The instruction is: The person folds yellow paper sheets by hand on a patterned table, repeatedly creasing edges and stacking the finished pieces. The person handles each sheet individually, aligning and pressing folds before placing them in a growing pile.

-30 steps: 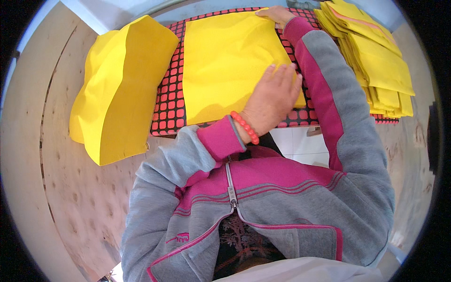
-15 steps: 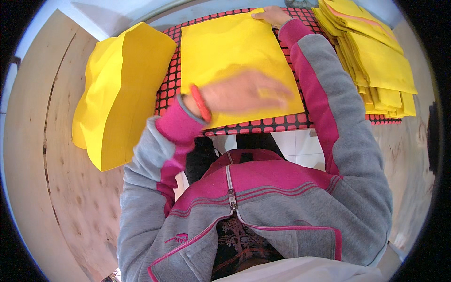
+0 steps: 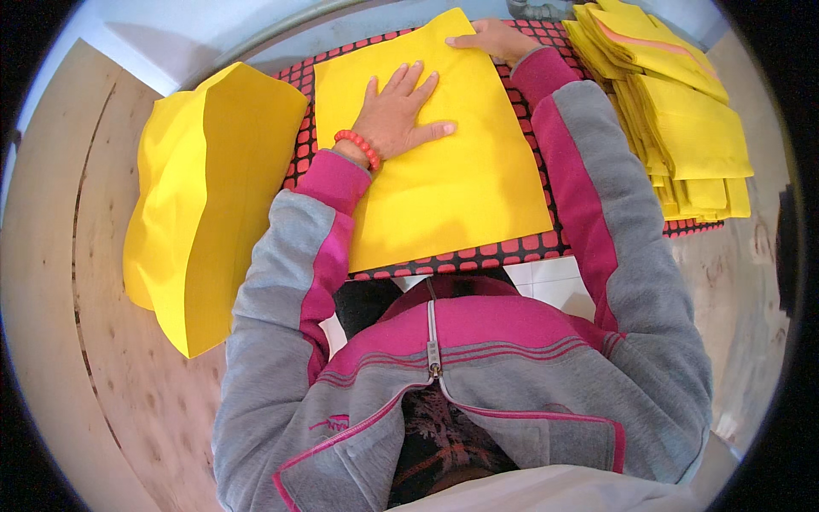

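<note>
Hands flat on yellow sheet, yellow stacks alongside

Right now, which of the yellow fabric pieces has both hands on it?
The flat yellow sheet in the middle, on the red-and-black mat: left hand flat, right hand at its top edge. Left stack and right folded pile lie untouched.

The person wears a grey zip-front jacket with magenta panels and cuffs, and an orange bead bracelet on the left wrist.
</note>
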The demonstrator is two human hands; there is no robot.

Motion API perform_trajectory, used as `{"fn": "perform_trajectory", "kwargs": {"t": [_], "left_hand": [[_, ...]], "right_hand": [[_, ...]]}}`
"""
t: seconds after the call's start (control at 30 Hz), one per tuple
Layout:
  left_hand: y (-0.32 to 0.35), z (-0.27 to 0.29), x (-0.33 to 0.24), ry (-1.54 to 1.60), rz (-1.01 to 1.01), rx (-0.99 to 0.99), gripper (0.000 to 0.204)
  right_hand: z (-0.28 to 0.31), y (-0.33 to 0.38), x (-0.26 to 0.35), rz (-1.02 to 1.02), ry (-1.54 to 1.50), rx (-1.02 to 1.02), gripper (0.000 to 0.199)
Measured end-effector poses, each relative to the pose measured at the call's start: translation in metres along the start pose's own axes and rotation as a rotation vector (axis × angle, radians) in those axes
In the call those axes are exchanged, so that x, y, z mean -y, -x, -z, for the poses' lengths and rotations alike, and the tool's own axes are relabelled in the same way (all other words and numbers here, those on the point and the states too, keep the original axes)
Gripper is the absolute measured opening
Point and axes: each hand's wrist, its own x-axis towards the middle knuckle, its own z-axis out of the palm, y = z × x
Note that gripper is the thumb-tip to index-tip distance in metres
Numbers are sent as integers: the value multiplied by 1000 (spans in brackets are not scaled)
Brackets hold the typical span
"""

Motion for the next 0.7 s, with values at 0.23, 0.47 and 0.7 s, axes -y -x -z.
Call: {"fn": "perform_trajectory", "kwargs": {"t": [0.23, 0.47, 0.7], "left_hand": [[2, 1, -5, -50, 20, -7, 86], [-1, -5, 1, 93, -190, 3, 65], [-2, -12, -4, -62, -192, -61, 60]], "right_hand": [[2, 24, 14, 18, 234, 160, 44], [-46, 53, 23, 307, 1006, -290, 49], [-26, 101, 40, -245, 182, -38, 37]]}}
